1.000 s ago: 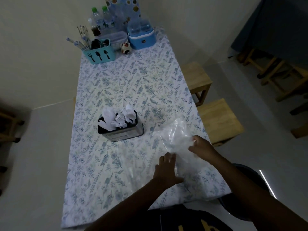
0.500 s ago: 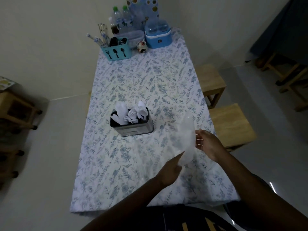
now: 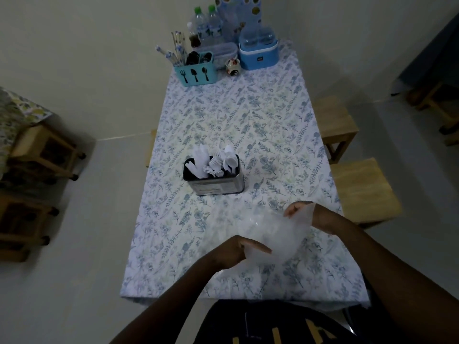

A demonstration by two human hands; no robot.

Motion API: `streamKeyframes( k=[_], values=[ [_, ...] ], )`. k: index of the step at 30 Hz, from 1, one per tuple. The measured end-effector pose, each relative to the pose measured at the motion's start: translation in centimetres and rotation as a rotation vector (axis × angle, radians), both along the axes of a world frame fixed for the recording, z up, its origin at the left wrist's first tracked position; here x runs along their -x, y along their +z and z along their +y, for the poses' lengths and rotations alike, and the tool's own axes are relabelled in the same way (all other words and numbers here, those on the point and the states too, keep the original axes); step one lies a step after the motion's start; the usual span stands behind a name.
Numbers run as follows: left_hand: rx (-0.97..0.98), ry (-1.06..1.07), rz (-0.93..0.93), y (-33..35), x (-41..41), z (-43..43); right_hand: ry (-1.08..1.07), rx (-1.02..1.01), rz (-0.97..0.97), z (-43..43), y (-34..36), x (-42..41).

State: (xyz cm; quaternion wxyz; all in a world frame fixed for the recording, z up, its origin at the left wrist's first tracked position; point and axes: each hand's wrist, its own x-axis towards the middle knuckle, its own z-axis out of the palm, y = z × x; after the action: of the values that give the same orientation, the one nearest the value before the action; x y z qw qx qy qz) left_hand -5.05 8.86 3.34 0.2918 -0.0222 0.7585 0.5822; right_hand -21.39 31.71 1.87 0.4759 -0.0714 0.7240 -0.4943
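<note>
A clear plastic bag (image 3: 275, 234) is held up above the near part of the floral tablecloth (image 3: 231, 120). My left hand (image 3: 236, 249) pinches its near lower edge between thumb and fingers. My right hand (image 3: 313, 217) grips its far right edge, partly hidden behind the plastic. A dark metal tin (image 3: 214, 181) full of white plastic forks and spoons stands in the middle of the table, beyond the bag.
At the far end stand a teal cutlery caddy (image 3: 195, 73), water bottles (image 3: 206, 28), a blue and white container (image 3: 258, 52) and a small cup (image 3: 233, 65). Wooden stools (image 3: 360, 192) flank the table's right side; more wooden furniture (image 3: 37, 155) is on the left.
The bag was lying on the table under both hands; it has been lifted and is now spread between them. The camera view has shifted left.
</note>
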Motion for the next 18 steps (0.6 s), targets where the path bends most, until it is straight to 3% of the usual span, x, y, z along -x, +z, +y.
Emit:
streamKeyframes(
  k=[4,12,18],
  values=[
    [0.054,-0.023,0.111,-0.2,-0.2,-1.4,0.223,-0.21,0.123,1.9,-0.6,0.1],
    [0.1,0.238,0.012,-0.7,0.2,-1.9,0.103,-0.155,0.187,5.8,0.7,-1.2],
    [0.205,0.131,0.186,-0.1,2.4,-0.7,0.01,-0.199,0.331,8.5,0.9,-1.5]
  ],
)
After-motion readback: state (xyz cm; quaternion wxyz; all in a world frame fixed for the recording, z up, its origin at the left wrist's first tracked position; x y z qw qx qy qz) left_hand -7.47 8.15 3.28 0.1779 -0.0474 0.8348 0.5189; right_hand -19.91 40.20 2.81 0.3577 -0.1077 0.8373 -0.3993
